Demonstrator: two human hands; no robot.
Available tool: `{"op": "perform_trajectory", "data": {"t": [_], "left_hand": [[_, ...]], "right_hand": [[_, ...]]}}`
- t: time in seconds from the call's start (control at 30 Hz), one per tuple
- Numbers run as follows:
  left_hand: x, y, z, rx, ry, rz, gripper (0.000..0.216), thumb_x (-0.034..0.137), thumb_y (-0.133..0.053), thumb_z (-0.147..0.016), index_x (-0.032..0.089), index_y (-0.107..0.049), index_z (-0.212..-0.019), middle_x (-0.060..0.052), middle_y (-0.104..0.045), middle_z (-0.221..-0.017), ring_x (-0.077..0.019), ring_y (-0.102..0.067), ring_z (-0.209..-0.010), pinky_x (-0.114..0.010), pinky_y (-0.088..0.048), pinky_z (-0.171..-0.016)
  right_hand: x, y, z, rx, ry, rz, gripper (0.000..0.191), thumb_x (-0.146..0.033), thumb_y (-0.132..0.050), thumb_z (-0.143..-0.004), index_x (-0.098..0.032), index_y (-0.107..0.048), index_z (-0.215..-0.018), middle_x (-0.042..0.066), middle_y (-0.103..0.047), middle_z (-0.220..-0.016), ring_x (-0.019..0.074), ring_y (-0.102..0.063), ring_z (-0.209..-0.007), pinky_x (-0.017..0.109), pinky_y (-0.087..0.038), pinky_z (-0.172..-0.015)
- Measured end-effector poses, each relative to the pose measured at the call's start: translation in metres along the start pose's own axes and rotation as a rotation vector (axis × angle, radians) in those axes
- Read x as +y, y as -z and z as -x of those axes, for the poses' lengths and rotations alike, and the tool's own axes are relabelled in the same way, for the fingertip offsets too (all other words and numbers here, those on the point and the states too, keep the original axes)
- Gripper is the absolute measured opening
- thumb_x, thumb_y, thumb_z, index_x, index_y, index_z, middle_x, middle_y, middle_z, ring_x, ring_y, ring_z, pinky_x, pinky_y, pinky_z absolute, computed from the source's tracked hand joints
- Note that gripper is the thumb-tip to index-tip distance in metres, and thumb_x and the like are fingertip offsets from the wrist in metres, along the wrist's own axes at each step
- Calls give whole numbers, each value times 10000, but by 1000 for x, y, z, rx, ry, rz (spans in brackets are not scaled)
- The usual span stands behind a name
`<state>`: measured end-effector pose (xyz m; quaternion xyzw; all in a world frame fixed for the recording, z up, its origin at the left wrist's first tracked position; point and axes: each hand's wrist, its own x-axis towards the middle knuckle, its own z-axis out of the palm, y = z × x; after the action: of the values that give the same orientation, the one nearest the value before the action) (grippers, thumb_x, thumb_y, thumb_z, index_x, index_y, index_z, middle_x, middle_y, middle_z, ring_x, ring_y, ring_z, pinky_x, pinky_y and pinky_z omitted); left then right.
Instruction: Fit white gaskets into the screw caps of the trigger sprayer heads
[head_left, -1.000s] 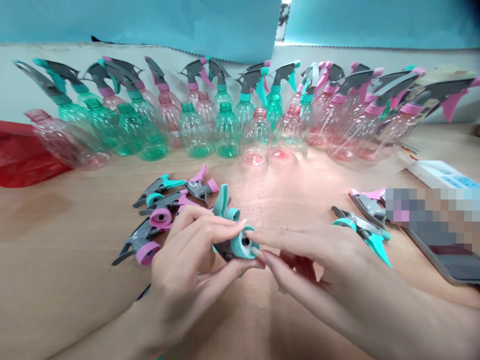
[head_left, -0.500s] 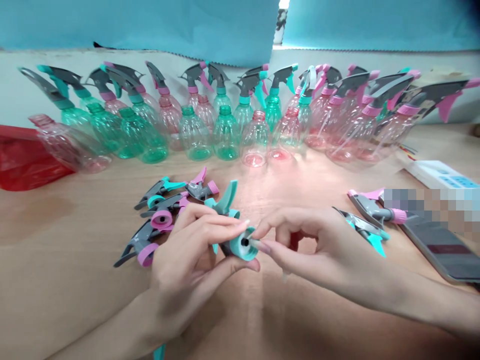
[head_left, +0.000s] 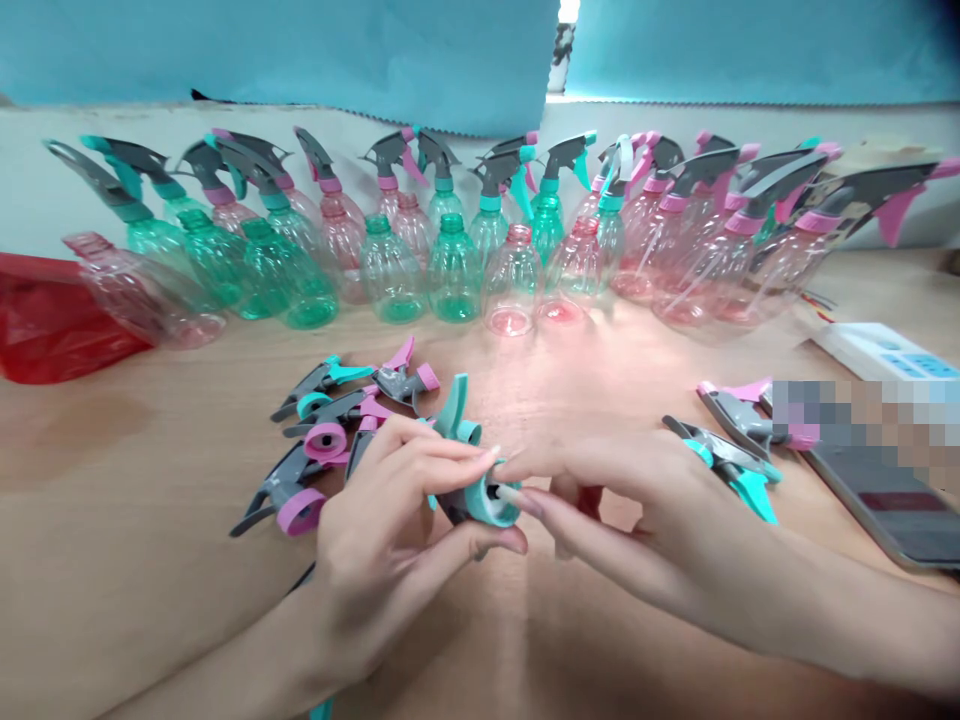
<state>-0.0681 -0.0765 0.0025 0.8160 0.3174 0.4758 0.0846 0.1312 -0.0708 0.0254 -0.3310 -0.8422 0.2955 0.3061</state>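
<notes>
My left hand [head_left: 390, 540] grips a grey spray head with a teal collar and teal trigger [head_left: 469, 480], collar facing right. My right hand [head_left: 637, 510] pinches a thin pale tube [head_left: 508, 494] with thumb and forefinger and holds its end at the hole in the collar. Loose spray heads, grey with pink or teal parts [head_left: 330, 430], lie in a heap just left of my left hand. Two more spray heads [head_left: 739, 445] lie to the right of my right hand.
A long row of clear green and pink bottles [head_left: 450, 260], several with spray heads fitted, stands along the back wall. A red bag [head_left: 45, 320] lies at far left. A white power strip [head_left: 877, 355] and a phone [head_left: 885, 500] lie at right on the wooden table [head_left: 135, 560].
My right hand's fingers have curled from stretched out into a pinch at the collar's hole. The spray head in my left hand stays in place, tilted slightly.
</notes>
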Motion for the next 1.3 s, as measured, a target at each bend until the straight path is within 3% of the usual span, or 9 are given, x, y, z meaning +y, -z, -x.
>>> {"op": "perform_trajectory", "data": {"t": [0.13, 0.33, 0.6, 0.83, 1.03, 1.13, 1.3], "left_hand": [[1, 0, -2, -62, -10, 4, 262, 212, -743, -758, 153, -607, -974, -44, -691, -826, -172, -580, -739, -350, -475, -660], [-1, 5, -3, -94, -6, -4, 217, 221, -706, -797, 159, -613, -983, -31, -699, -866, -166, -589, -802, -343, -474, -725], [-6, 8, -2, -19, 75, 21, 307, 221, -780, -715, 197, -621, -977, -23, -699, -880, -198, -591, -821, -372, -480, -717], [-1, 1, 2, 63, 72, 20, 249, 249, -743, -761, 220, -617, -973, -30, -668, -858, -196, -579, -788, -375, -464, -675], [3, 0, 1, -26, 2, -13, 212, 246, -711, -793, 192, -606, -969, -39, -684, -824, -188, -603, -748, -360, -482, -645], [3, 3, -2, -58, -11, -36, 196, 260, -692, -809, 198, -608, -975, -35, -690, -836, -185, -603, -758, -348, -485, -650], [-1, 4, -3, -20, 14, -3, 211, 201, -731, -772, 190, -615, -949, -31, -692, -862, -187, -606, -798, -360, -475, -699]], "right_hand": [[2, 2, -1, 27, 50, 101, 142, -81, -573, -831, -182, -626, -917, -56, -680, -806, 49, -576, -678, 155, -403, -631], [-2, 9, -3, 14, 42, 137, 83, -128, -548, -863, -188, -605, -852, -65, -631, -699, 48, -542, -597, 155, -394, -585], [-5, 7, -1, 79, 58, 121, 215, -86, -588, -815, -212, -646, -980, -72, -669, -741, 42, -549, -591, 147, -407, -587], [-14, 7, -1, -118, -38, 31, 120, -131, -493, -869, -205, -577, -826, -54, -565, -633, 74, -479, -526, 177, -387, -484], [-4, 3, 1, -49, -42, -1, 122, -128, -506, -878, -218, -583, -850, -53, -629, -721, 64, -556, -594, 165, -421, -554], [0, 0, 1, -27, -49, -22, 71, -147, -543, -858, -210, -574, -871, -54, -607, -671, 70, -550, -560, 172, -418, -521], [-1, -6, 4, 36, -3, 26, 136, -144, -563, -841, -211, -591, -956, -67, -585, -621, 70, -537, -515, 174, -401, -476]]}}
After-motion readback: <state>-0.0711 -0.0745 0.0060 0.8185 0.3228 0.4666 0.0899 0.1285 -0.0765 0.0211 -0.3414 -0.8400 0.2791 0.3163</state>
